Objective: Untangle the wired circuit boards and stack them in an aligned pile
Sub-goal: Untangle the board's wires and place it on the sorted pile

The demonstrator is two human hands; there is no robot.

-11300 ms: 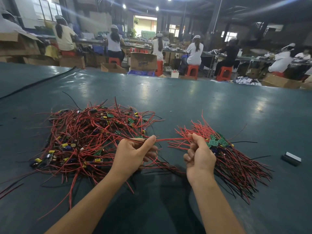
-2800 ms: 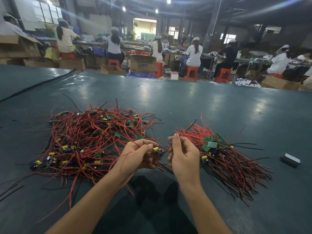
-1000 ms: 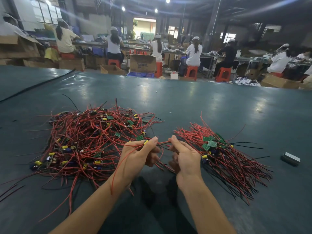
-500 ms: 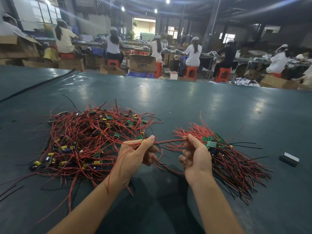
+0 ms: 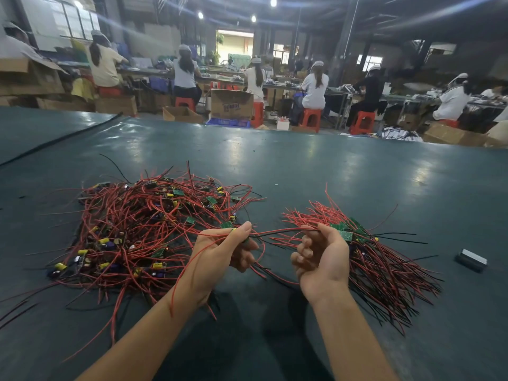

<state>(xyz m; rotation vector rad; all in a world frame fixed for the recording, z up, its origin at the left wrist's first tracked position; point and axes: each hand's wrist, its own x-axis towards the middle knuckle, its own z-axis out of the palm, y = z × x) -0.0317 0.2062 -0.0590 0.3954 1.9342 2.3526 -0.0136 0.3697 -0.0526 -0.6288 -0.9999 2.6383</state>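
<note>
The small green circuit board with thin red and black leads [image 5: 277, 232] is stretched just right of the big tangled heap of red-wired boards [image 5: 148, 229]. Its board end is mostly hidden in the left hand [image 5: 222, 251], which pinches it between thumb and curled fingers. The right hand [image 5: 321, 257], farther right of the heap, pinches the leads. The piece looks feather-light. The leads are limp and snag easily and the solder joints are probably fragile, so gripping the stiff board edge and drawing gently seems wisest. Farther right again, the aligned pile of sorted boards [image 5: 371, 251] lies on the dark green table [image 5: 302, 166].
</note>
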